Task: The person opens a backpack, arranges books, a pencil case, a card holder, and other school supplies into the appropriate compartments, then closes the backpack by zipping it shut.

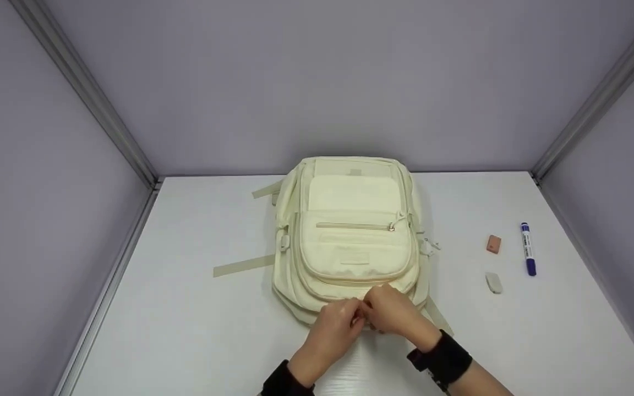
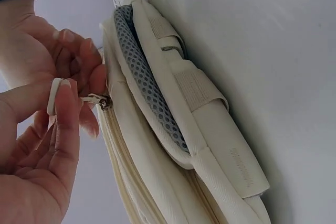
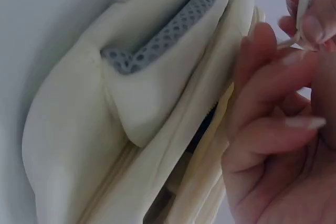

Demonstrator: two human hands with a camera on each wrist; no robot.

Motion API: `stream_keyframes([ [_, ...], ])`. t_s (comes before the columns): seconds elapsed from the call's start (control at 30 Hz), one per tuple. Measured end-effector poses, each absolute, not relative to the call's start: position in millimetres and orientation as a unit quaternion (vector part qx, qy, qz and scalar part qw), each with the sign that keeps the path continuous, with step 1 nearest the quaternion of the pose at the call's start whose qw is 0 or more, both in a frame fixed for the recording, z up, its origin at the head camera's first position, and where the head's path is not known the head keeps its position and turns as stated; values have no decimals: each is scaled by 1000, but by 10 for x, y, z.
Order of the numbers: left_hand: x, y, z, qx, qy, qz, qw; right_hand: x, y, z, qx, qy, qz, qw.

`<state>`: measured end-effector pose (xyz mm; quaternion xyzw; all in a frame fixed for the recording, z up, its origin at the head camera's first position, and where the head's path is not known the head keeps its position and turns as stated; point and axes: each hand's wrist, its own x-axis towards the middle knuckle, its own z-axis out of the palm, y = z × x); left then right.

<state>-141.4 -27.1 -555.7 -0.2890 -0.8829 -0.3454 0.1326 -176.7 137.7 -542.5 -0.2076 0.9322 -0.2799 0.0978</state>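
A cream backpack [image 1: 356, 242] lies on the white table, front pocket side up. Both hands are together at its near end. My left hand [image 1: 331, 333] pinches a white zipper pull [image 2: 53, 97] between thumb and index finger; its cord runs to the metal slider [image 2: 106, 102] at the bag's edge. Close by, my right hand [image 1: 397, 312] has bent fingers right beside the slider and cord; I cannot tell whether they grip anything. In the right wrist view a dark gap [image 3: 197, 135] shows between the zipper edges. Grey mesh padding [image 2: 144, 74] lines the side by the table.
To the right on the table [image 1: 185, 330] lie a reddish-brown eraser-like block [image 1: 493, 244], a small pale grey piece [image 1: 493, 282] and a blue-and-white marker [image 1: 528, 248]. Loose straps [image 1: 244, 266] stretch out from the bag's left side. Grey panels [image 1: 317, 82] stand around the table.
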Motion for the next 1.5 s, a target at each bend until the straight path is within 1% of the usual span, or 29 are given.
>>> stream_keyframes([
  [0.07, -1386, -256, -5561, -296, -881, -341, 142, -1768, 1389, -5431, -197, 912, -324, 158],
  [0.13, -1365, -253, -5568, -304, -879, -340, 141, -1773, 1409, -5429, -182, 890, -364, 205],
  [0.2, -1361, -268, -5567, -312, -875, -340, 146, -1779, 1432, -5424, -174, 877, -384, 231],
  [0.3, -1433, -323, -5565, -307, -874, -324, 192, -1782, 1458, -5413, -176, 872, -387, 244],
  [0.37, -1549, -385, -5576, -300, -876, -292, 238, -1776, 1466, -5409, -187, 880, -370, 233],
  [0.43, -1688, -460, -5597, -292, -890, -242, 253, -1759, 1465, -5398, -199, 895, -342, 204],
  [0.5, -1826, -526, -5633, -294, -907, -185, 240, -1737, 1462, -5394, -204, 915, -307, 164],
  [0.6, -1964, -589, -5697, -302, -927, -109, 191, -1711, 1464, -5389, -198, 937, -266, 111],
  [0.63, -1994, -595, -5721, -302, -931, -93, 184, -1707, 1470, -5394, -194, 942, -256, 99],
  [0.87, -2059, -605, -5802, -300, -934, -36, 191, -1671, 1564, -5401, -207, 954, -213, 42],
  [1.03, -2062, -614, -5788, -292, -938, -30, 184, -1667, 1725, -5397, -194, 962, -189, 26],
  [1.5, -2064, -603, -5795, -294, -938, -37, 181, -1783, 2254, -5439, -173, 957, -227, 46],
])
